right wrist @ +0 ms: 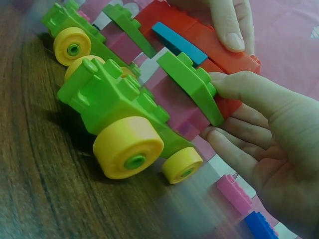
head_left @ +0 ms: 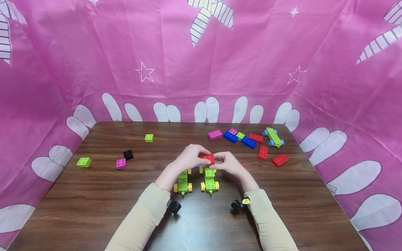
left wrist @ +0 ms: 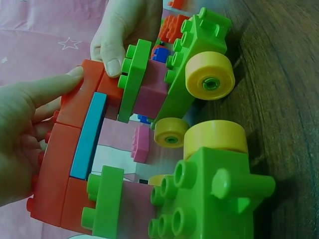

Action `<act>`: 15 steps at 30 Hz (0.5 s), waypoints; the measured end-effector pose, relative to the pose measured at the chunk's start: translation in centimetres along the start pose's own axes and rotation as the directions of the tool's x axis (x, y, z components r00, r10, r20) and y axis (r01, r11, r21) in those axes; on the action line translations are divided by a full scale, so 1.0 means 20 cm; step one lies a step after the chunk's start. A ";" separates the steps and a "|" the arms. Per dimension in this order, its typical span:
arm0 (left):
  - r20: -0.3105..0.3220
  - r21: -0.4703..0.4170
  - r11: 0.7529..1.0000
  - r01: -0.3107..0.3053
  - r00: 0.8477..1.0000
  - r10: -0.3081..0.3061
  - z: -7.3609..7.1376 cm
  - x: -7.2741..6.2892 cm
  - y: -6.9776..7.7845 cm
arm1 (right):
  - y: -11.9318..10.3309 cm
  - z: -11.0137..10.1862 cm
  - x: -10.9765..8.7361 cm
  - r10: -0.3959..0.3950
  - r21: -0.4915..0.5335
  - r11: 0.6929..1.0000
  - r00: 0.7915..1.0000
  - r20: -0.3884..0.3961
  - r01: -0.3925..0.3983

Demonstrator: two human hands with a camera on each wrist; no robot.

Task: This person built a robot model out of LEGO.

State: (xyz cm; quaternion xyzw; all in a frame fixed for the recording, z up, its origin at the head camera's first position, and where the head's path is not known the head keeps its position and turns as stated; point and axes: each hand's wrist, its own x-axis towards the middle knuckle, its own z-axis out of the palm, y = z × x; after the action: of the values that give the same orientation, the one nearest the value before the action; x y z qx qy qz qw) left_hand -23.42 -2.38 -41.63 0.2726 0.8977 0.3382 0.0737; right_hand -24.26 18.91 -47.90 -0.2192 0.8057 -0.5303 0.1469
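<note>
Head view: At far left on the tabletop, 1 lime brick sits apart from a pink brick, which lies just beside a black brick; a 2nd lime brick lies farther back. At center, a person's left hand pinches the red bricks crowning a toy structure. Below them, 2 lime bases with yellow wheels stand side by side, each carrying a pink block and a lime plate. A blue piece runs beneath the upper red layer, bridging the gap. The right hand grips the structure's right end, thumb against red near the lime plate. Farther right, loose blue bricks and more red pieces lie near a blue-wheeled lime base.
</note>
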 end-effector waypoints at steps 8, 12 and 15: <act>0.023 -0.007 1.000 0.031 0.999 -0.030 -0.01 0.01 0.01 | -0.01 0.00 -0.01 -0.025 -0.036 0.999 1.000 -0.018 0.025; 0.024 -0.019 0.999 0.042 0.999 -0.041 -0.01 0.01 0.01 | -0.02 0.01 -0.01 -0.034 -0.036 0.999 0.999 -0.013 0.033; 0.018 -0.027 0.998 0.052 0.999 -0.051 -0.01 0.00 0.01 | -0.02 0.01 -0.02 -0.038 -0.038 0.999 0.999 -0.016 0.037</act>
State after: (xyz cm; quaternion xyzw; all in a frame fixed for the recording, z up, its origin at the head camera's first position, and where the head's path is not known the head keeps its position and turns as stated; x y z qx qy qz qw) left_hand -23.37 -2.23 -41.36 0.2513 0.8991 0.3461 0.0936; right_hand -23.85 18.82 -47.61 -0.2326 0.8125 -0.5195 0.1260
